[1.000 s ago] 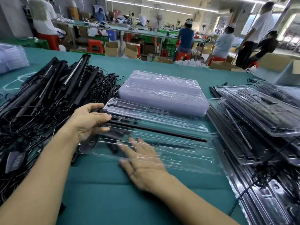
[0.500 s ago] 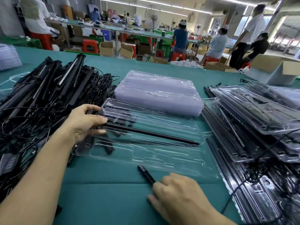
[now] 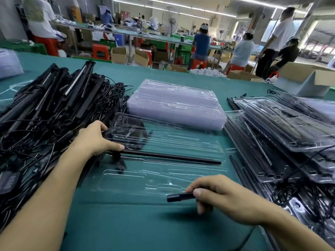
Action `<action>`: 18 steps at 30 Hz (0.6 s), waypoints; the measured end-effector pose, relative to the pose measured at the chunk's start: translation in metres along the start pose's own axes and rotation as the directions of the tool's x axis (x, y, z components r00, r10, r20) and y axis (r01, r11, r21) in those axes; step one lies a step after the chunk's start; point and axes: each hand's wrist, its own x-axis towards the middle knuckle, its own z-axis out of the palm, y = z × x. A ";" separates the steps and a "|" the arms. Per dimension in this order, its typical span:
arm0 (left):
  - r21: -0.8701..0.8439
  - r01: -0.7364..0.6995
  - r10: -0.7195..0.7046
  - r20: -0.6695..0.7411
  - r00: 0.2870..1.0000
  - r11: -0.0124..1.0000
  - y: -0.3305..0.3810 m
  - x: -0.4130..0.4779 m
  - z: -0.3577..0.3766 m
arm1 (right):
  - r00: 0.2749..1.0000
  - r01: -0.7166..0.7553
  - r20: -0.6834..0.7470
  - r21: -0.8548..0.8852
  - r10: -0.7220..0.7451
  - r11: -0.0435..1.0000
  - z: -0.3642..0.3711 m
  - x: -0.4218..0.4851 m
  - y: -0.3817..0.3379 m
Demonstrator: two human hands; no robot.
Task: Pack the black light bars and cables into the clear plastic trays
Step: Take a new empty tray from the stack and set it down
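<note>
One clear plastic tray [image 3: 181, 142]: your left hand [image 3: 94, 140] grips its end, your right hand [image 3: 223, 196] pinches a short black plug [image 3: 179, 197]; seat it flat inside.

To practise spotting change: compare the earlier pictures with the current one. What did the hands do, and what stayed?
The right hand left the clear tray, where it lay flat, drew back toward the person and now grips a short black rod. The left hand kept holding the tray's left end; the black light bar stayed in it.
</note>
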 end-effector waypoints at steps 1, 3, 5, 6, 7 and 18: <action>0.013 0.003 -0.003 0.006 1.000 1.000 0.000 0.000 0.000 | 1.000 -0.006 -0.026 0.095 0.008 0.996 -0.001 0.003 0.003; 0.027 0.007 -0.007 0.008 1.000 1.000 -0.001 0.000 0.000 | 0.990 -0.029 -0.123 0.250 0.062 0.968 -0.003 0.008 0.008; 0.042 0.006 -0.006 0.007 1.000 0.999 0.000 -0.001 -0.001 | 0.947 -0.064 -0.284 0.291 0.150 0.954 -0.007 0.013 0.013; 0.050 0.007 -0.008 0.010 1.000 0.999 0.000 -0.002 -0.002 | 0.900 -0.099 -0.394 0.234 0.187 0.967 -0.009 0.016 0.016; 0.052 0.011 -0.012 0.013 1.000 0.999 0.000 -0.002 -0.002 | 0.843 -0.163 -0.501 0.111 0.196 0.980 -0.011 0.019 0.020; 0.051 0.017 -0.019 0.036 0.999 0.999 0.001 -0.004 -0.004 | 0.862 -0.448 -0.424 -0.379 0.279 0.810 -0.004 0.057 0.027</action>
